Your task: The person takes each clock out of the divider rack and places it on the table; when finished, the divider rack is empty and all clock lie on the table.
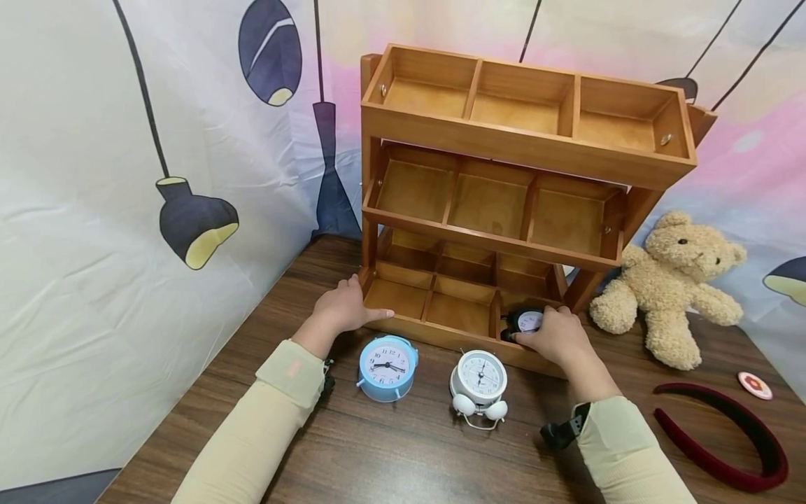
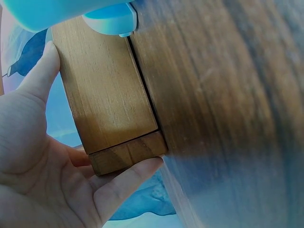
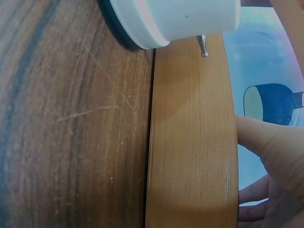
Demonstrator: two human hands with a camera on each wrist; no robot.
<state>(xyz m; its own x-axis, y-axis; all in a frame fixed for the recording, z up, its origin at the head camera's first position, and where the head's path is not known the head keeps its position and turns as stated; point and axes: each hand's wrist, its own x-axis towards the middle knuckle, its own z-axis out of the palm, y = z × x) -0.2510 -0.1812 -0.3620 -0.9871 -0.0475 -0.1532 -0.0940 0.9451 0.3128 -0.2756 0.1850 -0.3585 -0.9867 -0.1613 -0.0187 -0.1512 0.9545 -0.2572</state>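
Hands on a wooden shelf, black clock in its lower right corner

The wooden shelf [image 1: 491, 239] was a three-tiered rack of smooth, honey-brown boards, its tiers divided into square compartments. The left hand [image 1: 343, 308] gripped the left end of the bottom tier, thumb along the front edge and fingers curled round the corner. The right hand [image 1: 557, 337] held the black clock [image 1: 530, 321], small and round with a pale dial, in the bottom tier's front right compartment, its thumb bent across the clock's lower part. That hand and the front board [image 3: 194, 133], straight-grained with a slight sheen, hid some of the clock.

Before the shelf, between the forearms, two more round clocks lay face up on the dark, streaky wood-grain table [image 1: 403, 462]: a glossy blue clock [image 1: 387, 367] near the left hand, and a white clock [image 1: 481, 378] with two domed bells and a thin wire handle towards the person. Both stood close to the front board.

On the right, a curly beige teddy bear [image 1: 674, 280] sat beside the shelf, with a curved, dark red headband [image 1: 776, 467] and an oval badge [image 1: 755, 386] nearby. A creased backdrop [image 1: 75, 210] printed with lamps hung behind.
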